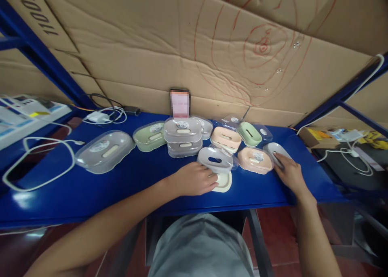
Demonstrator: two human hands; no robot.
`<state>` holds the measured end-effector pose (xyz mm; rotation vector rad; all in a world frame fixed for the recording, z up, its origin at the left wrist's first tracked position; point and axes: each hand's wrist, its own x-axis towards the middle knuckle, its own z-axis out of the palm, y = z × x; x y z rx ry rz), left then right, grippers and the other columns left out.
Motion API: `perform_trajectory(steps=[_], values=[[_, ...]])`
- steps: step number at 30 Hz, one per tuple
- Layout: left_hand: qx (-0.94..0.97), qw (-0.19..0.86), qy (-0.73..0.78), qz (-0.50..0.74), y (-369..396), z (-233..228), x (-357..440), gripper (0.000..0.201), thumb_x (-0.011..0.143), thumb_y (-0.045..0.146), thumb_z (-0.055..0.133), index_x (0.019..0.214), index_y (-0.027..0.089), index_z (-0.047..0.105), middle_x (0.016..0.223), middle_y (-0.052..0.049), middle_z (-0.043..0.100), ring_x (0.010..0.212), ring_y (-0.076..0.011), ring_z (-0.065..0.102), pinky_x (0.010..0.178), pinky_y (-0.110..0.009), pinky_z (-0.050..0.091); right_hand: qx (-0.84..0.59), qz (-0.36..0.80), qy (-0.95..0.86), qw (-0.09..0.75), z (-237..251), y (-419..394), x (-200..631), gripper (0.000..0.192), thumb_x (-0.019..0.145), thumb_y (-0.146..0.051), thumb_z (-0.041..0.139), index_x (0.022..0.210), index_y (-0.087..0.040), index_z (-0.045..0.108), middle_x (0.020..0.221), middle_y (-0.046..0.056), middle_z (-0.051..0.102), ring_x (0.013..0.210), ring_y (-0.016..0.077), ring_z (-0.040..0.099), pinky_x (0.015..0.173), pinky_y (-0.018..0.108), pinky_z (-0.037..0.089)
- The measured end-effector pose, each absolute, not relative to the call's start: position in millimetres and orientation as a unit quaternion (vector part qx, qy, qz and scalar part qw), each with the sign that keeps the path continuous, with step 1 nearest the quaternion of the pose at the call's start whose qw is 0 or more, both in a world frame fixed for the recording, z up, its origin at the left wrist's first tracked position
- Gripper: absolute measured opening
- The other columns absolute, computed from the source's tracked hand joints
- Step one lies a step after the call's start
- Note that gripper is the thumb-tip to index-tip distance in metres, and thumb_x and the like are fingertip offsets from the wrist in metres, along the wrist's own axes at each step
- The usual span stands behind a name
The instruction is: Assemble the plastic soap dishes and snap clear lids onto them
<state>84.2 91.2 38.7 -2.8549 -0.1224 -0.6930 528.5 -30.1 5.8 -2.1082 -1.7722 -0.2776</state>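
The cream soap dish lies long axis left-right (clear lid tilted atop); left hand grips it, right hand presses curled fingers on a loose lid.

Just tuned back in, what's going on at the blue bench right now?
A person is working with plastic soap boxes on a blue table. The left hand rests on a cream box whose clear lid sits tilted on it. The right hand touches a loose clear lid next to a peach box. More boxes, green, grey and peach, stand in a row behind, two grey ones stacked. A phone leans on the cardboard wall.
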Motion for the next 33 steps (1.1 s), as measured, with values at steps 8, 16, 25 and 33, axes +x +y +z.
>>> perform_trajectory(steps=[8,16,25,33], values=[[-0.968,0.095,-0.046,-0.227,92,34,84,0.03,0.108,0.035,0.057,0.084,0.019,0.065,0.07,-0.002,0.068,0.062,-0.0166,0.063,0.059,-0.033,0.037,-0.771,-0.107,-0.576,0.249,32,-3,532,0.058,0.103,-0.059,0.046,0.137,-0.019,0.071,0.119,0.018,0.081,0.108,0.0382,0.077,0.095,0.052,0.059],[-0.961,0.098,-0.043,-0.256,92,40,84,0.033,0.109,0.033,0.055,0.082,0.019,0.066,0.069,-0.001,0.068,0.061,-0.015,0.063,0.059,-0.033,0.04,-0.65,-0.107,-0.716,0.231,77,81,453,0.041,0.104,-0.036,0.048,0.137,-0.031,0.071,0.148,0.012,0.069,0.14,0.0372,0.06,0.119,0.068,0.032],[-0.886,0.077,-0.256,-0.379,154,87,29,0.044,0.101,0.044,0.066,0.141,0.025,0.064,0.143,-0.014,0.066,0.135,-0.033,0.062,0.114,-0.051,0.047,-0.442,0.061,-0.869,0.213,116,140,348,0.044,0.108,-0.042,0.053,0.146,-0.026,0.065,0.151,0.011,0.066,0.143,0.0305,0.059,0.119,0.053,0.046],[-0.865,-0.067,-0.373,-0.328,198,70,2,0.057,0.099,0.062,0.065,0.143,0.024,0.064,0.15,-0.012,0.062,0.138,-0.0316,0.061,0.119,-0.048,0.049,-0.47,0.151,-0.857,0.15,102,193,302,0.088,0.095,-0.05,0.075,0.169,-0.025,0.035,0.173,0.015,0.039,0.159,0.0375,0.04,0.129,0.06,0.034]])
